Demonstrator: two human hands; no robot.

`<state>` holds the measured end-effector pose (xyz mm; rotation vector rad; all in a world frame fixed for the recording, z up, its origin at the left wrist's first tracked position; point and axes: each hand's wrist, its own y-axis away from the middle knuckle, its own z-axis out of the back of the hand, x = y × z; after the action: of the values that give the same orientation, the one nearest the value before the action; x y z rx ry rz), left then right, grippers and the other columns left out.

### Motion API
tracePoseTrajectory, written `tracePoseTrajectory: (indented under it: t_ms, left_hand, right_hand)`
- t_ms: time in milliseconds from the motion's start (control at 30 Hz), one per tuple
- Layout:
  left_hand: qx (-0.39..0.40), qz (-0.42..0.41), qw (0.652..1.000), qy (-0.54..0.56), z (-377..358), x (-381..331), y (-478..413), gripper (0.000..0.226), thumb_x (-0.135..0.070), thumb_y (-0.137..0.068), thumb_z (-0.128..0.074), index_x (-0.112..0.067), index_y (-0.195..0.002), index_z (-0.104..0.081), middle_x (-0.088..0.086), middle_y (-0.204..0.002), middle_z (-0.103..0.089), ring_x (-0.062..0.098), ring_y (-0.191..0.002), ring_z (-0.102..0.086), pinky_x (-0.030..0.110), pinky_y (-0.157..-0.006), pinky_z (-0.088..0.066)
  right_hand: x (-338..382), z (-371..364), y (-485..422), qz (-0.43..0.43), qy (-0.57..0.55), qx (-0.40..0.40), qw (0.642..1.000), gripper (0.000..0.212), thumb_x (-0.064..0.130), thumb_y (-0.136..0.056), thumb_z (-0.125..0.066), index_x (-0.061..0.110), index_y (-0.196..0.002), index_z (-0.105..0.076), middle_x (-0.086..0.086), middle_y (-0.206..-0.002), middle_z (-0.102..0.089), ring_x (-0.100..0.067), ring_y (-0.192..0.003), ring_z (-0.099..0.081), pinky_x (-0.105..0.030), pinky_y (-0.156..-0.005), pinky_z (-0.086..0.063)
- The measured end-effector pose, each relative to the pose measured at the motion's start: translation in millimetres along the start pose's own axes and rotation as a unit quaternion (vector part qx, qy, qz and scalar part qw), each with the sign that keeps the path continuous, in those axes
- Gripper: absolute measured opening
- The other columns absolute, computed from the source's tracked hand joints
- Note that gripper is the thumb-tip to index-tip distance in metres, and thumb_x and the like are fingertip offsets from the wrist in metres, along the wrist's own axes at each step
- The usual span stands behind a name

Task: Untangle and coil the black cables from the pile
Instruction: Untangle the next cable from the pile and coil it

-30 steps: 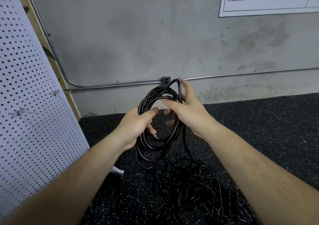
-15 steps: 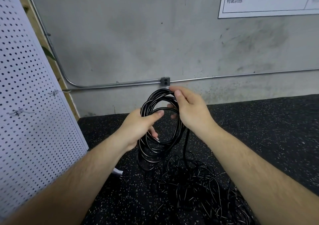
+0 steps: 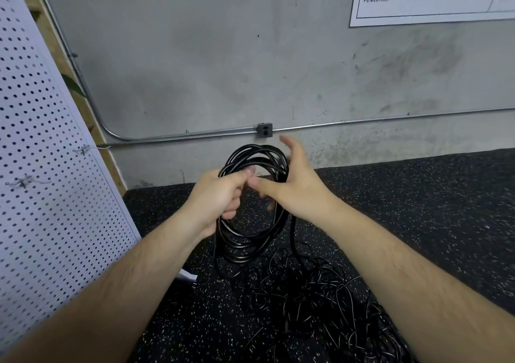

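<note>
A coil of black cable [image 3: 252, 240] hangs upright in front of me, several loops thick. My left hand [image 3: 220, 198] grips the coil's left side, thumb over the strands. My right hand [image 3: 292, 187] lies against the coil's right side with its fingers spread and raised; the thumb points left toward the left hand. One strand [image 3: 292, 231] runs from the coil down into a tangled pile of thin black cables [image 3: 320, 307] on the floor below.
The floor is black speckled rubber [image 3: 418, 209]. A white perforated panel [image 3: 50, 181] leans at the left. Along the grey concrete wall runs a metal conduit [image 3: 195, 135] with a small outlet box [image 3: 264, 130]. A small white object [image 3: 188, 276] lies by the panel's foot.
My right hand has let go of the coil's top and opened, its fingers now spread beside the right side. The left hand keeps its grip and the coil stays in place.
</note>
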<state>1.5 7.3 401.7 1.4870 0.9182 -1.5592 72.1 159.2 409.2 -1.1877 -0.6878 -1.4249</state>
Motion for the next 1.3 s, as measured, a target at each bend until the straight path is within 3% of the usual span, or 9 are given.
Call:
tracePoseTrajectory:
  t_ms: [100, 233, 567, 733, 900, 1000, 1133, 1200, 1300]
  left_hand:
    - [-0.027, -0.007, 0.998, 0.06, -1, -1, -3, 0.043, -0.029, -0.097, -0.067, -0.022, -0.065, -0.04, -0.004, -0.05, -0.026, 0.011, -0.038, -0.022, 0.02, -0.036, -0.016]
    - [-0.08, -0.015, 0.996, 0.041, -11, 1, 2, 0.042, -0.024, -0.1, -0.061, -0.023, -0.064, -0.038, -0.004, -0.049, -0.029, 0.012, -0.039, -0.024, 0.021, -0.039, -0.016]
    - [-0.081, -0.054, 0.995, 0.021, -40, 3, 19, 0.039, -0.031, -0.104, -0.054, -0.021, -0.067, -0.047, -0.004, -0.048, -0.035, 0.011, -0.037, -0.031, 0.021, -0.038, -0.023]
    - [-0.086, -0.172, 0.975, -0.109, -37, 6, 19, 0.041, -0.03, -0.106, -0.05, -0.011, -0.069, -0.052, -0.006, -0.048, -0.048, 0.011, -0.042, -0.044, 0.029, -0.048, -0.034]
    - [-0.095, -0.257, 0.948, -0.161, -38, 19, 17, 0.043, -0.044, -0.11, -0.035, -0.016, -0.106, -0.068, -0.004, -0.091, -0.074, 0.004, -0.087, -0.07, 0.022, -0.078, -0.054]
    - [-0.095, -0.229, 0.944, -0.217, -32, 28, 10, 0.071, -0.07, -0.102, -0.021, -0.013, -0.11, -0.062, -0.001, -0.094, -0.072, 0.01, -0.089, -0.07, 0.037, -0.081, -0.057]
    - [-0.057, -0.216, 0.949, -0.221, -24, 17, 5, 0.058, -0.067, -0.103, -0.023, -0.02, -0.099, -0.058, -0.009, -0.074, -0.067, 0.004, -0.068, -0.066, 0.03, -0.067, -0.055]
    - [-0.023, -0.161, 0.978, -0.129, -21, 8, 5, 0.049, -0.059, -0.103, -0.032, -0.015, -0.095, -0.053, -0.008, -0.062, -0.057, 0.008, -0.052, -0.056, 0.027, -0.053, -0.048]
    - [0.059, -0.107, 0.992, -0.003, -11, 1, 9, 0.032, -0.042, -0.098, -0.057, -0.009, -0.095, -0.059, 0.002, -0.071, -0.062, 0.018, -0.065, -0.063, 0.034, -0.062, -0.056]
  right_hand:
    - [-4, -11, 2, -0.122, -0.155, 0.039, 0.98, 0.026, 0.031, -0.101, -0.061, 0.008, -0.113, -0.055, 0.003, -0.06, -0.057, -0.019, -0.051, -0.059, -0.042, -0.065, -0.058]
    - [-5, -30, 0, -0.111, -0.12, 0.026, 0.986, 0.004, 0.02, -0.1, -0.049, 0.016, -0.099, -0.048, 0.01, -0.045, -0.042, -0.012, -0.04, -0.042, -0.036, -0.053, -0.048]
    - [8, -22, 0, -0.169, -0.111, 0.035, 0.979, 0.106, 0.106, -0.058, -0.035, 0.018, -0.114, -0.053, -0.009, -0.088, -0.058, -0.019, -0.049, -0.047, -0.029, -0.047, -0.04]
    - [11, -22, 5, -0.072, -0.02, -0.036, 0.997, 0.085, 0.082, -0.091, -0.016, 0.014, -0.111, -0.063, -0.003, -0.074, -0.059, -0.012, -0.05, -0.059, -0.026, -0.047, -0.045]
    - [2, -32, -1, -0.039, 0.027, -0.021, 0.999, 0.082, 0.066, -0.1, -0.005, 0.018, -0.14, -0.059, -0.011, -0.136, -0.063, -0.021, -0.133, -0.054, -0.036, -0.116, -0.038]
    - [-3, -41, -1, -0.039, 0.007, -0.002, 0.999, 0.082, 0.068, -0.099, -0.004, 0.02, -0.154, -0.042, -0.008, -0.154, -0.048, -0.019, -0.146, -0.04, -0.036, -0.124, -0.027]
    - [-1, -36, -5, -0.076, -0.029, -0.037, 0.996, 0.084, 0.07, -0.099, -0.009, 0.013, -0.139, -0.056, -0.012, -0.111, -0.073, -0.018, -0.091, -0.073, -0.031, -0.076, -0.059]
    - [2, -27, -9, -0.1, -0.096, -0.046, 0.989, 0.075, 0.074, -0.098, -0.018, 0.014, -0.114, -0.059, -0.005, -0.069, -0.069, -0.015, -0.047, -0.061, -0.027, -0.046, -0.046]
    - [8, -15, -13, -0.077, -0.212, -0.048, 0.973, 0.063, 0.068, -0.101, -0.03, 0.011, -0.103, -0.055, -0.01, -0.073, -0.059, -0.015, -0.038, -0.051, -0.023, -0.041, -0.039]
